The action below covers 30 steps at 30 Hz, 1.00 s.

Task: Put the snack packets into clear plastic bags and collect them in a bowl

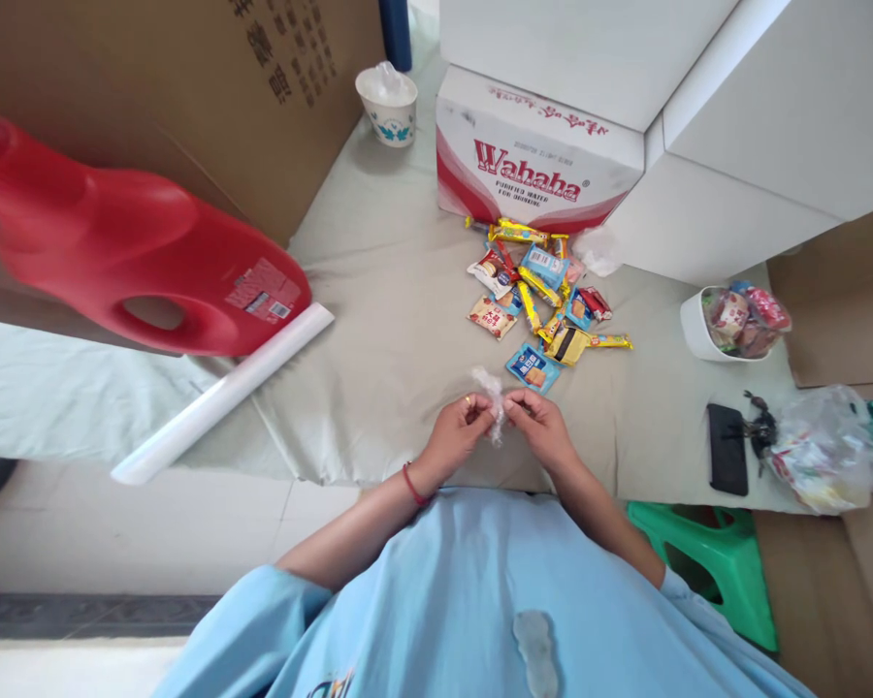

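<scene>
A crumpled clear plastic bag point(492, 387) is pinched between both hands, just above the cloth near the table's front edge. My left hand point(460, 427) has thumb and fingers closed on its left side. On the other side, my right hand point(540, 427) grips it in the same way. Just beyond the hands lies a loose pile of wrapped snacks: a blue snack packet point(533, 367), a yellow packet point(567, 344), yellow stick packets point(529, 308) and a cream-coloured packet point(492, 317).
A Wahaba-style printed water carton point(538, 160) stands behind the snacks. At left are a red jug point(152, 252) and a white roll point(222, 393). A paper cup point(388, 107) stands farther back. At right are a white tub point(698, 325), a phone point(727, 448) and a plastic bag point(825, 446).
</scene>
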Each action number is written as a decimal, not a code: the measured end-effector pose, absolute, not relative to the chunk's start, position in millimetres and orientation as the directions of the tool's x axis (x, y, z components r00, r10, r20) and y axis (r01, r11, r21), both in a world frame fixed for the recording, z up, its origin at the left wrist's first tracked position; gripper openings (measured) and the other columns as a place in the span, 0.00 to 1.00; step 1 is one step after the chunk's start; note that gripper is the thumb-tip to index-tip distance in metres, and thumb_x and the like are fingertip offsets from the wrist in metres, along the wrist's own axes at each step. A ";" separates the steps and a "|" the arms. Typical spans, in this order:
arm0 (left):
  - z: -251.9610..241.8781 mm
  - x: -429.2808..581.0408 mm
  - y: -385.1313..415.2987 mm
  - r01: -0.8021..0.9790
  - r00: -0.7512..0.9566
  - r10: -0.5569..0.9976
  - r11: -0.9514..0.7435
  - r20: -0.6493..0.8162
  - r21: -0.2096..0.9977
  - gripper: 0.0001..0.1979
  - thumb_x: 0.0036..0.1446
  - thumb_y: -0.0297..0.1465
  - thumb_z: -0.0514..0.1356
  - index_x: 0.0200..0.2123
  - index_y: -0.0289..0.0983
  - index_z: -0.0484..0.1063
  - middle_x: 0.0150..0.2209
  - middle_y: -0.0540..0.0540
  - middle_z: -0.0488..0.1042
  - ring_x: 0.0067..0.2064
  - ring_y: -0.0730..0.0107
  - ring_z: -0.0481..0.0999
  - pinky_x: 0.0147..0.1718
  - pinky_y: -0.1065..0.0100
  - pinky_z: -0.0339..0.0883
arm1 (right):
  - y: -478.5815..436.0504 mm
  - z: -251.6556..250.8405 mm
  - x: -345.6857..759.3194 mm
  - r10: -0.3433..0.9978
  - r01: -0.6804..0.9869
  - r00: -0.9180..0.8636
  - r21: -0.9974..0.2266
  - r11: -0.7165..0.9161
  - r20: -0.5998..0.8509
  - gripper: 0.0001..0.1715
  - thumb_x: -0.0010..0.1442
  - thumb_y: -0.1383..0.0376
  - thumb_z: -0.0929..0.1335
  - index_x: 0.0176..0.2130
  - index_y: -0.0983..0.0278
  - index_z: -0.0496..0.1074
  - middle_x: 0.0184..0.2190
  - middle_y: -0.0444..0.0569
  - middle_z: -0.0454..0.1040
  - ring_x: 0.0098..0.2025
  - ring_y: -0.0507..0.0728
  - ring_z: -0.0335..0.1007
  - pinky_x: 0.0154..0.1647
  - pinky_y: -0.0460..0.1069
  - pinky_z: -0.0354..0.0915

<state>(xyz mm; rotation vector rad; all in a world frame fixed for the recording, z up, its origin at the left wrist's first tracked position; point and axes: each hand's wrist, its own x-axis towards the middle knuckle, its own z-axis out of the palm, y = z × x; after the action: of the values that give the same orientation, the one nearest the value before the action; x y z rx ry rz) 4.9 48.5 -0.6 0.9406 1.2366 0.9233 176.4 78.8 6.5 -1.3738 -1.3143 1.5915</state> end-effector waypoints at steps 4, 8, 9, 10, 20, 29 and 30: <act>4.1 -3.8 46.1 -0.157 0.169 0.917 0.386 -0.360 0.909 0.22 0.59 0.51 0.65 0.31 0.37 0.71 0.26 0.52 0.71 0.27 0.74 0.67 0.32 0.68 0.63 | 77.7 5.2 179.2 0.842 -0.066 -0.269 -0.863 -0.501 -0.468 0.24 0.53 0.44 0.79 0.31 0.60 0.75 0.26 0.42 0.71 0.29 0.52 0.65 0.32 0.48 0.66; 4.8 -14.1 42.4 -0.232 0.146 0.908 0.417 -0.392 0.879 0.21 0.58 0.50 0.66 0.32 0.37 0.70 0.28 0.52 0.72 0.27 0.75 0.65 0.31 0.69 0.61 | 77.6 2.9 186.2 0.798 -0.194 -0.268 -0.781 -0.594 -0.540 0.27 0.47 0.47 0.82 0.30 0.61 0.73 0.25 0.40 0.69 0.26 0.50 0.63 0.27 0.45 0.64; 4.2 -17.2 41.6 -0.255 0.132 0.909 0.416 -0.394 0.873 0.21 0.57 0.50 0.67 0.32 0.38 0.70 0.28 0.52 0.72 0.27 0.75 0.65 0.31 0.69 0.61 | 78.1 2.6 188.7 0.797 -0.212 -0.264 -0.773 -0.598 -0.544 0.26 0.46 0.47 0.83 0.30 0.61 0.74 0.25 0.40 0.69 0.26 0.50 0.63 0.27 0.45 0.64; 3.4 -20.7 40.9 -0.276 0.119 0.911 0.412 -0.394 0.869 0.20 0.57 0.49 0.67 0.32 0.38 0.70 0.28 0.52 0.72 0.28 0.75 0.66 0.31 0.69 0.61 | 78.7 2.4 191.6 0.796 -0.224 -0.259 -0.767 -0.601 -0.547 0.26 0.46 0.48 0.83 0.31 0.61 0.74 0.25 0.40 0.69 0.26 0.50 0.63 0.27 0.45 0.64; 8.0 -42.7 35.3 -0.509 0.136 0.874 0.465 -0.466 0.724 0.16 0.51 0.41 0.70 0.33 0.40 0.68 0.49 0.43 0.80 0.40 0.68 0.79 0.40 0.65 0.73 | 80.8 8.3 214.2 0.797 -0.062 -0.338 -0.834 -0.549 -0.500 0.25 0.51 0.46 0.81 0.31 0.61 0.75 0.27 0.41 0.70 0.28 0.51 0.64 0.31 0.47 0.64; -4.3 -15.9 40.3 -0.112 -0.069 0.885 0.452 -0.460 0.885 0.20 0.53 0.47 0.69 0.36 0.38 0.72 0.34 0.48 0.75 0.37 0.67 0.75 0.37 0.66 0.68 | 77.9 8.9 199.8 0.869 0.159 -0.362 -0.941 -0.300 -0.338 0.25 0.61 0.42 0.74 0.32 0.60 0.74 0.26 0.43 0.70 0.31 0.54 0.65 0.37 0.49 0.63; -5.3 -13.3 40.6 -0.034 -0.104 0.906 0.409 -0.410 0.912 0.18 0.55 0.47 0.66 0.33 0.38 0.71 0.31 0.50 0.74 0.35 0.68 0.73 0.37 0.66 0.66 | 77.0 8.2 197.9 0.890 0.154 -0.320 -0.945 -0.290 -0.325 0.26 0.62 0.41 0.73 0.32 0.60 0.74 0.28 0.43 0.71 0.31 0.55 0.65 0.36 0.50 0.64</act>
<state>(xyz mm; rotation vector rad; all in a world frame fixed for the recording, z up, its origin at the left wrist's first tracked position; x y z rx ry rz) -13.3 40.6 -5.3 0.8300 1.4499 0.9706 197.9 77.0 8.2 -1.3402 -1.3804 1.6658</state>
